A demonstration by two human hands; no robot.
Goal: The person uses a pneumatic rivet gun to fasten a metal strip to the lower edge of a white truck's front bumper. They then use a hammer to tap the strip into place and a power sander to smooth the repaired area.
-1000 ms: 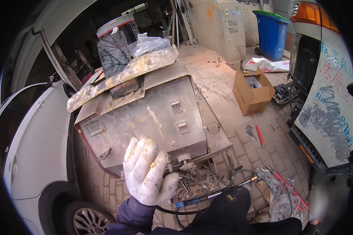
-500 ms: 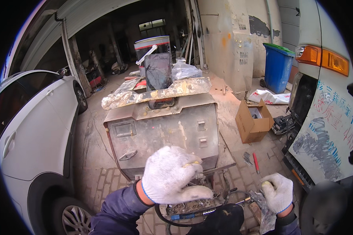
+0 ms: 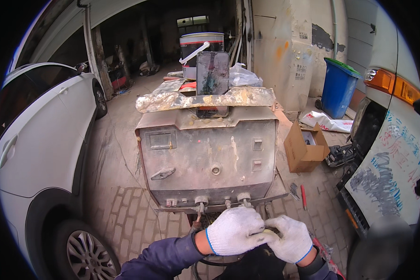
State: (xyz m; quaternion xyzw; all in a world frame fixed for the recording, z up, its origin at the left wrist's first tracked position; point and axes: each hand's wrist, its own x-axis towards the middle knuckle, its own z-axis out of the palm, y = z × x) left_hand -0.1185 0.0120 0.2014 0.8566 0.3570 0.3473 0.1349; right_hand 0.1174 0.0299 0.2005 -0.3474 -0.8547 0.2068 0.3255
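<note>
My left hand (image 3: 234, 231) and right hand (image 3: 291, 239) meet, fingers curled, contents unclear; the close metal connector (image 3: 244, 199) could snag my knit glove (image 3: 225, 237).

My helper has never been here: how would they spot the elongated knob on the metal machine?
Find the boxy metal machine right of the white car. On its front panel, below the rectangular window, sits the elongated knob. Its slanted shape differs from the round central knob.

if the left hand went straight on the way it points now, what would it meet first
Most likely the right hand: the left hand points across toward it, and the two meet or overlap in this view, though depth leaves actual contact uncertain.
</note>
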